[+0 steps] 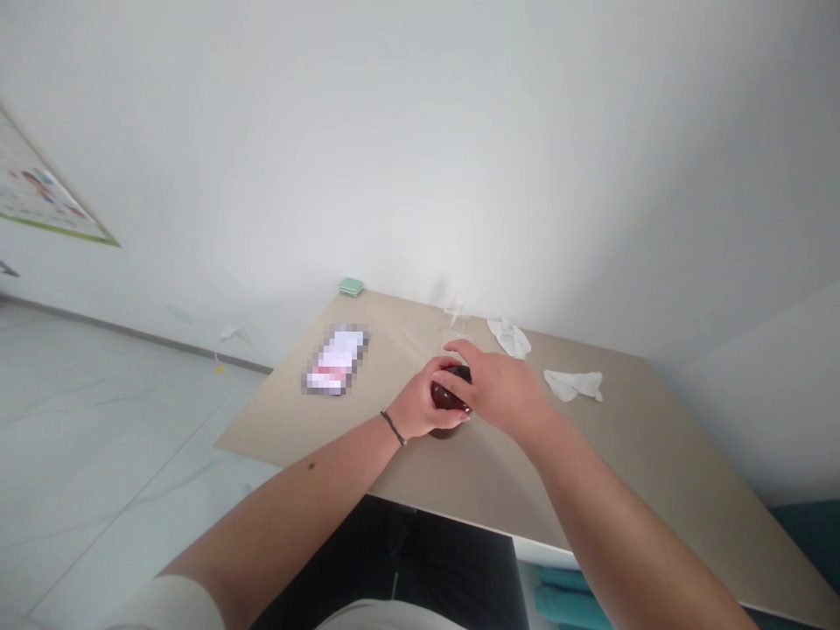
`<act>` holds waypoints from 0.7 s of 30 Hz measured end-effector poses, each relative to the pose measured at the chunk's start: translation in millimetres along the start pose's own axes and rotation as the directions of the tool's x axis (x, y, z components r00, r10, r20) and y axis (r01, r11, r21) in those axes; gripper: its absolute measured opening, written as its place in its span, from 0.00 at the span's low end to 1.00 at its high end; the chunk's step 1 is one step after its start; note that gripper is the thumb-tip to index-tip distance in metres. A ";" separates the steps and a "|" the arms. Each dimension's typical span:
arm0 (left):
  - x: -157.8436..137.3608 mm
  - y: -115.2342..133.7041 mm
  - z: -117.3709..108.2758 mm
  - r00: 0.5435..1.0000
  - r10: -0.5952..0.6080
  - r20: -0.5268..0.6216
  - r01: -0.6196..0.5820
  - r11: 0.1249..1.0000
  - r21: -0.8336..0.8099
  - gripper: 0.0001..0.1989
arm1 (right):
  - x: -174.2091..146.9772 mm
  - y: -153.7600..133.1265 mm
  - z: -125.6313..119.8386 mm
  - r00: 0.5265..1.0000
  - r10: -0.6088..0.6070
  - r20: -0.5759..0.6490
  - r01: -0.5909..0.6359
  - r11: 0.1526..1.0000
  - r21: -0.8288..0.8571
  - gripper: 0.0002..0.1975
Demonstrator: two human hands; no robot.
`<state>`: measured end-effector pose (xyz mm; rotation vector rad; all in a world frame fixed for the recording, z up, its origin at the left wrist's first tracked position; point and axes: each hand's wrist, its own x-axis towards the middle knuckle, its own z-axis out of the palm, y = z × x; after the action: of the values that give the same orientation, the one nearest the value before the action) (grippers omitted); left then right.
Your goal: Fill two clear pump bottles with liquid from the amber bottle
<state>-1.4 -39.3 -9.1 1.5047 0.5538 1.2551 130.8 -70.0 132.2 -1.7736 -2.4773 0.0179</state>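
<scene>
Between my two hands is a dark red, glossy, rounded object [449,399] with a blackish top; its exact kind cannot be made out. My left hand [420,401] wraps round its left side, with the thumb across the near side. From the right, my right hand [495,381] reaches over the top, its fingers bent on and around the upper part. Much of the object is covered by my fingers. Just beyond my hands lies a clear plastic item [457,320], partly hidden.
The beige table [630,455] stands against a white wall. On it are a blurred-out phone [337,359], a small mint-green case [351,287], a crumpled white tissue [508,337] and a second tissue [574,385]. Teal fabric [568,595] shows below the front edge.
</scene>
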 end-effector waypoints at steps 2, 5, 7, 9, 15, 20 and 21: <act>0.4 0.4 0.0 1.000 0.008 0.000 -0.008 1.000 -0.006 0.37 | 1.6 0.4 1.5 0.999 -0.031 -0.016 0.031 1.000 0.002 0.22; 1.0 1.2 0.0 0.999 0.033 0.025 -0.033 0.999 -0.017 0.37 | 3.4 1.1 4.3 0.996 -0.084 -0.038 0.084 0.996 -0.006 0.23; 0.9 1.3 0.1 0.999 0.035 0.017 -0.035 0.999 -0.019 0.38 | 3.5 0.4 5.5 0.999 -0.049 -0.019 0.048 0.998 -0.039 0.20; 0.3 0.8 0.1 1.000 0.014 0.002 -0.014 1.000 -0.019 0.39 | 2.5 -0.8 4.4 0.999 -0.021 -0.033 0.020 0.999 -0.045 0.18; -2.1 -0.4 -0.5 1.000 -0.018 -0.001 0.018 1.000 0.002 0.40 | 1.6 21.9 -7.2 0.978 -0.049 -0.203 0.107 0.953 0.285 0.11; -2.8 0.6 0.3 0.998 -0.061 0.001 0.061 0.998 -0.029 0.39 | 20.8 84.3 20.1 0.939 0.199 -0.282 0.013 0.795 0.607 0.12; -2.9 0.5 0.5 0.998 -0.067 0.005 0.067 0.997 -0.046 0.39 | 25.1 95.9 31.4 0.927 0.260 -0.272 -0.032 0.775 0.631 0.12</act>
<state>-2.0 -42.2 -9.8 1.4379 0.5650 1.2055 210.6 -13.8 96.5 -1.5054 -1.7814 0.4405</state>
